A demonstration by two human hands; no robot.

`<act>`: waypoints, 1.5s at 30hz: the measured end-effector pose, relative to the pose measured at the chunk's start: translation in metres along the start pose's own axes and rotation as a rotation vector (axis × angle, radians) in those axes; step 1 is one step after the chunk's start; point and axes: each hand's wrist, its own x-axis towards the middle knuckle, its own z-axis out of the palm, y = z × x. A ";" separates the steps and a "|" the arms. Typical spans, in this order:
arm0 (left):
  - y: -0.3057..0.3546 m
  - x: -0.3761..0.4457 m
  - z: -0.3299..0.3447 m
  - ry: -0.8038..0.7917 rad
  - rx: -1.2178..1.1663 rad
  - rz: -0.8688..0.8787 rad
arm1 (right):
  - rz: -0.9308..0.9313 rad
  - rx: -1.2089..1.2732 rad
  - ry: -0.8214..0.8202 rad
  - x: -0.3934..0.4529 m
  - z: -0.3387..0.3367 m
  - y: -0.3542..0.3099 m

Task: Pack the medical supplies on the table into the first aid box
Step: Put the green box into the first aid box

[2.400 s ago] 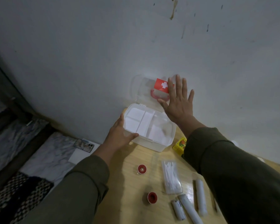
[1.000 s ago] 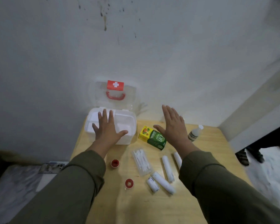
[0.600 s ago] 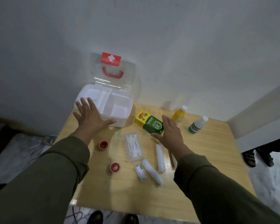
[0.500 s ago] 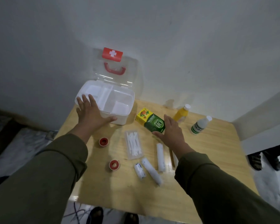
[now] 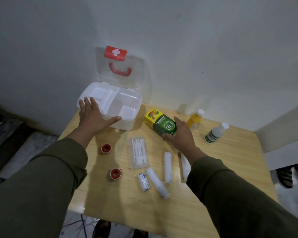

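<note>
The white first aid box (image 5: 127,100) stands at the table's back left, its clear lid (image 5: 138,69) with red handle leaning open against the wall. My left hand (image 5: 93,117) lies flat on the box's front left corner, fingers spread. My right hand (image 5: 181,136) grips the near end of a green and yellow carton (image 5: 160,123) lying right of the box. On the table lie two red tape rolls (image 5: 106,148) (image 5: 115,173), a cotton swab packet (image 5: 139,154), several white bandage rolls (image 5: 157,182), a yellow bottle (image 5: 194,120) and a white bottle (image 5: 214,133).
The wooden table (image 5: 127,206) is pushed against a white wall. One bandage roll (image 5: 185,165) is partly under my right sleeve. Sandals (image 5: 286,176) sit on the floor past the right edge. Dark floor and a mat lie to the left.
My right hand came down from the lid and across to the carton, closing on its near end. My left hand stayed on the box's front left corner. The view tilted down.
</note>
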 end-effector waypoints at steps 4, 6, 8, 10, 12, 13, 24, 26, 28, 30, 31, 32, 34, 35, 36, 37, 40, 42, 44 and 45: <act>0.001 0.002 0.000 -0.001 -0.004 -0.013 | -0.096 0.152 0.144 0.001 -0.022 -0.013; 0.000 0.003 -0.001 -0.009 -0.003 -0.016 | -0.134 0.200 0.200 0.002 -0.036 -0.023; 0.000 0.004 -0.002 -0.020 0.001 -0.012 | -0.165 0.238 0.255 0.003 -0.051 -0.036; -0.001 0.006 -0.003 -0.030 0.011 -0.006 | -0.199 0.260 0.295 0.006 -0.063 -0.049; -0.002 0.008 -0.007 -0.035 0.022 0.002 | -0.238 0.273 0.315 0.010 -0.070 -0.063; -0.004 0.010 -0.010 -0.034 0.029 0.009 | -0.260 0.274 0.316 0.012 -0.071 -0.070; -0.041 0.044 -0.044 -0.132 0.082 0.136 | -0.224 0.272 0.247 0.035 -0.022 -0.126; -0.047 0.047 -0.042 -0.125 0.061 0.134 | -0.226 0.265 0.232 0.038 -0.014 -0.132; -0.050 0.050 -0.039 -0.112 0.035 0.145 | -0.231 0.235 0.218 0.042 -0.008 -0.136; -0.052 0.052 -0.038 -0.105 0.016 0.154 | -0.225 0.204 0.221 0.046 -0.005 -0.138; -0.053 0.053 -0.038 -0.108 0.003 0.153 | -0.220 0.190 0.225 0.048 -0.005 -0.139; -0.054 0.053 -0.038 -0.114 -0.009 0.151 | -0.216 0.173 0.224 0.049 -0.006 -0.139; -0.056 0.053 -0.036 -0.120 -0.022 0.152 | -0.223 0.125 0.213 0.053 -0.010 -0.138; -0.056 0.052 -0.036 -0.118 -0.024 0.155 | -0.232 0.096 0.206 0.054 -0.013 -0.137; -0.057 0.052 -0.035 -0.114 -0.027 0.158 | -0.239 0.064 0.197 0.056 -0.016 -0.137; -0.057 0.052 -0.035 -0.109 -0.031 0.161 | -0.242 0.027 0.184 0.057 -0.018 -0.137; -0.058 0.051 -0.035 -0.109 -0.047 0.159 | -0.250 -0.058 0.154 0.061 -0.019 -0.141; -0.057 0.051 -0.035 -0.113 -0.054 0.151 | -0.252 -0.069 0.149 0.063 -0.017 -0.144; -0.056 0.050 -0.035 -0.111 -0.060 0.145 | -0.260 -0.086 0.141 0.065 -0.018 -0.145; -0.055 0.050 -0.036 -0.108 -0.062 0.145 | -0.267 -0.104 0.134 0.066 -0.021 -0.145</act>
